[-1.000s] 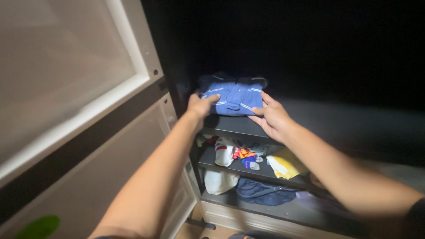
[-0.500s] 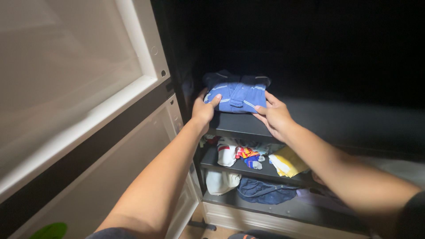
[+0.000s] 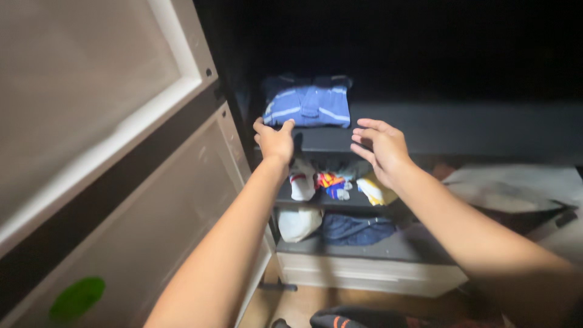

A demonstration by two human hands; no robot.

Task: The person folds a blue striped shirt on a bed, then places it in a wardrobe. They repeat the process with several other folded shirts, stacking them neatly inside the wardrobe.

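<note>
On dark shelf [image 3: 328, 141], folded blue garment [image 3: 308, 108], left hand [image 3: 274, 141] touching (fingers curled), right hand [image 3: 378, 144] open.

view: head-worn | faces: forward-down into dark wardrobe shelves [image 3: 328, 141] | range: arm's reach

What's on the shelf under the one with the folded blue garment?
Below the folded blue garment, the middle shelf holds a white sock with red trim, a multicoloured cloth and a yellow cloth. The right hand covers its right part; the back is dark.
</note>
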